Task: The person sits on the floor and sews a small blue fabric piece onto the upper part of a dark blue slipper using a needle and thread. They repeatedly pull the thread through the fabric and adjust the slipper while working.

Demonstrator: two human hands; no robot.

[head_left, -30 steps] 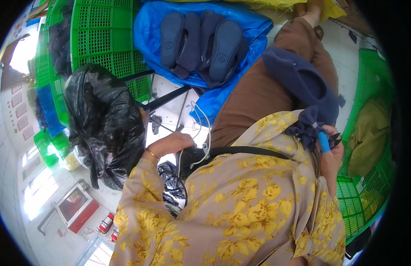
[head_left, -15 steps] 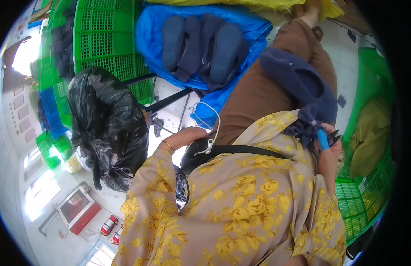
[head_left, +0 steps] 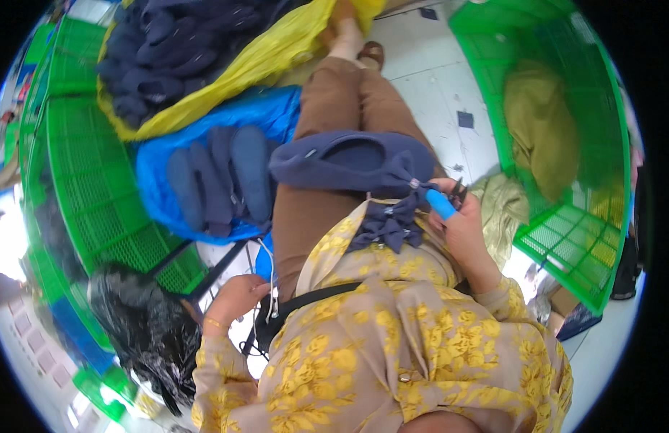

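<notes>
On the lap: a navy slipper (head_left: 349, 162) and snips (head_left: 444, 203).
Her right hand (head_left: 461, 227) is curled tight around the blue-handled snips, just right of the slipper's bow (head_left: 389, 222). Her left hand (head_left: 237, 296) hangs low at the left by a white cord (head_left: 271, 278), fingers loosely bent; whether they grip it I cannot tell. More slippers (head_left: 220, 177) lie on a blue bag (head_left: 266, 119) at left.

A slipper (head_left: 349, 160) lies on the lap; a crate (head_left: 565, 144) stands right, more slippers (head_left: 219, 177) left.
</notes>
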